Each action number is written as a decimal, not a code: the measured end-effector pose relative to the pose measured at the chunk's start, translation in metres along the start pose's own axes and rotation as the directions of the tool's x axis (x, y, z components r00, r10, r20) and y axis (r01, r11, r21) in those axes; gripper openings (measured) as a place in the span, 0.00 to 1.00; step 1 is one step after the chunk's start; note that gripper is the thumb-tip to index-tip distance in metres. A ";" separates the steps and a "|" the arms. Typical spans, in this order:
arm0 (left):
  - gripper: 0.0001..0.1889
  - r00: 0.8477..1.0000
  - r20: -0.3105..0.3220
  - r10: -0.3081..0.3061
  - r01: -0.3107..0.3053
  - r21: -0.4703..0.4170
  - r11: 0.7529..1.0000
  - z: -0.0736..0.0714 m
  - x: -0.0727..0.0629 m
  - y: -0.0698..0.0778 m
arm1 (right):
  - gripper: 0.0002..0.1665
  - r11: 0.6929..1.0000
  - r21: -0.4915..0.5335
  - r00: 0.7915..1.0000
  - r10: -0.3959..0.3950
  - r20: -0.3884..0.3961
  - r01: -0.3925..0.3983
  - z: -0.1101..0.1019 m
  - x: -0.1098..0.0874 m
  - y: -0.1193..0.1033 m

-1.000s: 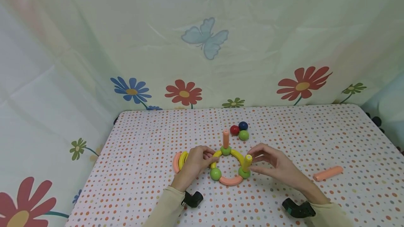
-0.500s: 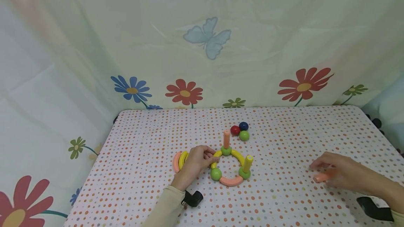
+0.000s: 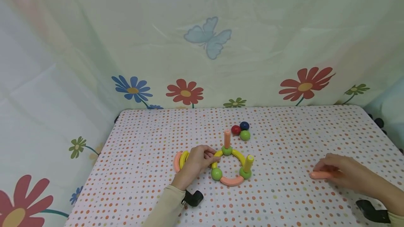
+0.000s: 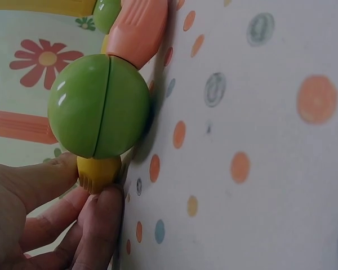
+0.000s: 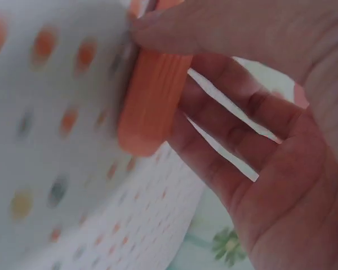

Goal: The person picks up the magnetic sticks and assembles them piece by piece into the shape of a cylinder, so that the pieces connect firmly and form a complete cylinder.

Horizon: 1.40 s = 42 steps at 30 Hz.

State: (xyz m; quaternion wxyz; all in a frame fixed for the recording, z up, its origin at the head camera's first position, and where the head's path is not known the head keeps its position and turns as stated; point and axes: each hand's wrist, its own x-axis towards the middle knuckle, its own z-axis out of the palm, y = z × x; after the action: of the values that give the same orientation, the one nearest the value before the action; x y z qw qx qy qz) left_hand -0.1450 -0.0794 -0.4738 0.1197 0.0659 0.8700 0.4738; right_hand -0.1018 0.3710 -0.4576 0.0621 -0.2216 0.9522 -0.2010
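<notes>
Salmon rod (image 3: 319,174) is located at the right side of the dotted tabletop (image 3: 284,132), well apart from the ring. It is held by the right hand (image 3: 345,172), thumb laid over one side, fingers on the other; whether it is lifted can't be told. Yellow arc (image 4: 98,173) on the ring's left side is pinched by the left hand (image 3: 197,162), grip narrow, between thumb and fingers.

Ring is made up of three green balls, two yellow arcs and one salmon arc (image 3: 231,181). Left ball (image 3: 216,174) is joined to the pinched arc and the salmon arc. Back ball (image 3: 227,150) is topped by an upright salmon peg (image 3: 227,138); right ball (image 3: 245,173) by an upright yellow peg (image 3: 248,164). These two are linked by the other yellow arc (image 3: 238,156).

Red ball (image 3: 235,130), blue ball (image 3: 244,125) and loose green ball (image 3: 244,135) are clustered behind the ring. Spare salmon arc (image 3: 177,163) and spare yellow arc (image 3: 183,159) are nested left of the left hand, partly covered by it.
</notes>
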 end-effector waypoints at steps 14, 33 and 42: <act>0.11 1.000 0.013 -0.008 0.008 -0.004 1.000 0.002 0.001 0.001 | 0.27 0.921 0.223 0.883 -0.204 -0.424 0.320 -0.007 0.077 -0.144; 0.08 0.993 -0.011 0.117 -0.114 0.146 0.983 -0.001 0.001 -0.003 | 0.25 0.648 0.622 0.873 -0.146 -0.465 0.440 0.077 0.109 -0.258; 0.10 0.999 -0.002 0.041 -0.040 0.050 0.998 -0.002 0.002 -0.002 | 0.25 0.695 0.632 0.900 -0.047 -0.434 0.342 0.097 0.115 -0.252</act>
State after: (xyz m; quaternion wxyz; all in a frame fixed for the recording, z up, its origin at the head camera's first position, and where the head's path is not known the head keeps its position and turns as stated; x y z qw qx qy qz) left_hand -0.1476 -0.0818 -0.4743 0.1069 0.0857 0.8803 0.4542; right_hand -0.0849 0.0784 -0.4459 -0.0697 -0.2394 0.7693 -0.5882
